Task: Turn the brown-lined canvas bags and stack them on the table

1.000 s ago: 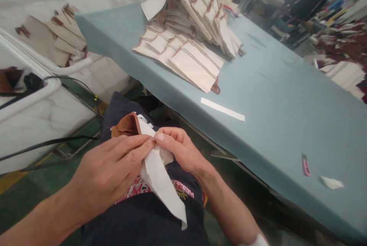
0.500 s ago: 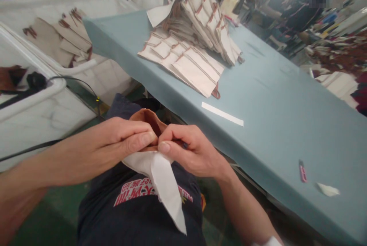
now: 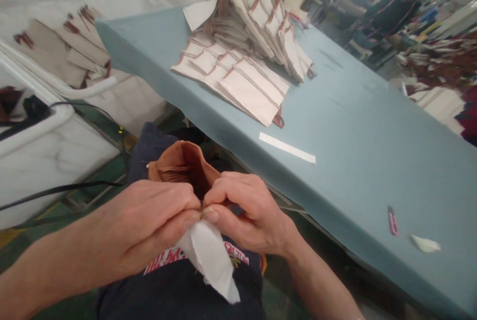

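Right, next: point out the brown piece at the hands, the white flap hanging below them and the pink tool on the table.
Brown piece (image 3: pixel 173 159), head view: its curved upper part.
White flap (image 3: pixel 215 262), head view: its hanging middle.
Pink tool (image 3: pixel 392 223), head view: its handle.

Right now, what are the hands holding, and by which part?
The left hand and right hand pinch the hanging white piece at its upper end, fingertips meeting; whether they also grip the brown piece behind is hidden.

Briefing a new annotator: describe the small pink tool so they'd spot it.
Find the large blue table. In its lower-right area lies a pale scrap. Just left, the pink tool stands out by its colour and dark tip.
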Tool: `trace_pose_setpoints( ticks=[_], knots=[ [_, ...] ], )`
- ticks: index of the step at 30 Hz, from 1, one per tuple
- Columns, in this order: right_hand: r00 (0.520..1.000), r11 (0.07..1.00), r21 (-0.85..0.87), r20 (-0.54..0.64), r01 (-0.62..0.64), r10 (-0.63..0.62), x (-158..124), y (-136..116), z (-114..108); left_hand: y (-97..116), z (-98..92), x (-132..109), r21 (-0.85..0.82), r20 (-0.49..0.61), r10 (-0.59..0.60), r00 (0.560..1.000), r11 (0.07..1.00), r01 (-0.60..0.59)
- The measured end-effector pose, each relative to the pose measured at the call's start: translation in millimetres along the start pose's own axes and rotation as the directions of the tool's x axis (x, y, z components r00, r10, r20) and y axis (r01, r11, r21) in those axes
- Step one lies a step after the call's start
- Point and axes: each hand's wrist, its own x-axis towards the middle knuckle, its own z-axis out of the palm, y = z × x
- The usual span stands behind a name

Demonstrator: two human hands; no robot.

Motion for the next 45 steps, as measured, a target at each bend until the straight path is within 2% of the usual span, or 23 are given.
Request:
trace_pose_setpoints(
  ticks=[2,4,7,9,11,14,19,23,25,27,31,34,37,40,43,45],
  knots=[
    [0.998,0.991,0.128,-0.039,-0.042,0.047,-3.1,-0.1,7.7,3.3,7.0,-1.4,-0.052,-0.058,0.040,0.998,0.998,-0.043],
    [0.979,0.928,0.342,-0.087,-0.145,0.185,-5.9,-0.6,19.9,5.4,18.0,-0.8,-0.205,-0.119,-0.007,0.993,0.978,-0.018],
    [0.888,0.697,0.674,-0.135,-0.242,0.439,-8.1,-0.3,40.6,5.1,39.0,2.0,-0.460,-0.202,-0.171,0.964,0.886,0.061],
    [0.828,0.582,0.772,-0.137,-0.255,0.544,-8.3,1.7,49.4,2.5,50.2,3.2,-0.532,-0.253,-0.227,0.940,0.845,0.061],
    [0.809,0.538,0.792,-0.096,-0.291,0.579,-8.6,5.4,50.8,-1.9,54.7,3.0,-0.527,-0.266,-0.223,0.938,0.848,0.053],
    [0.821,0.535,0.755,0.008,-0.380,0.571,-9.4,11.5,40.5,-9.4,48.2,0.4,-0.447,-0.223,-0.154,0.963,0.893,0.040],
    [0.796,0.564,0.589,0.259,-0.579,0.547,-3.2,6.7,8.8,-15.7,28.4,-7.0,-0.224,-0.102,0.026,0.994,0.973,-0.049],
    [0.763,0.627,0.435,0.392,-0.646,0.514,8.8,-5.9,-6.5,-13.8,23.5,-10.9,-0.140,-0.059,0.035,0.998,0.989,-0.043],
    [0.764,0.644,0.412,0.382,-0.644,0.520,12.7,-9.1,-4.1,-11.8,23.9,-9.6,-0.190,-0.086,0.009,0.996,0.982,-0.026],
    [0.782,0.652,0.432,0.320,-0.623,0.535,13.6,-8.2,5.7,-11.1,26.2,-6.2,-0.313,-0.114,-0.066,0.991,0.949,0.027],
    [0.811,0.678,0.517,0.057,-0.523,0.582,9.8,5.1,37.1,-19.9,40.2,0.9,-0.619,-0.050,-0.333,0.941,0.750,0.233],
    [0.797,0.696,0.547,-0.084,-0.465,0.598,5.9,18.5,54.2,-33.0,54.6,1.7,-0.724,0.011,-0.451,0.893,0.612,0.318],
    [0.789,0.686,0.536,-0.057,-0.492,0.611,2.1,26.3,55.9,-41.8,61.0,-1.8,-0.763,0.074,-0.497,0.864,0.530,0.370],
    [0.801,0.676,0.520,0.026,-0.522,0.598,-2.0,28.6,46.1,-43.9,55.3,-6.0,-0.712,0.068,-0.483,0.873,0.590,0.381],
    [0.828,0.707,0.493,0.050,-0.507,0.558,-5.4,30.0,33.5,-43.0,43.7,-8.8,-0.606,0.048,-0.394,0.918,0.719,0.340],
    [0.832,0.705,0.480,0.100,-0.521,0.546,-6.5,31.0,26.7,-41.9,36.5,-10.2,-0.580,0.065,-0.330,0.942,0.756,0.304]
  ],
)
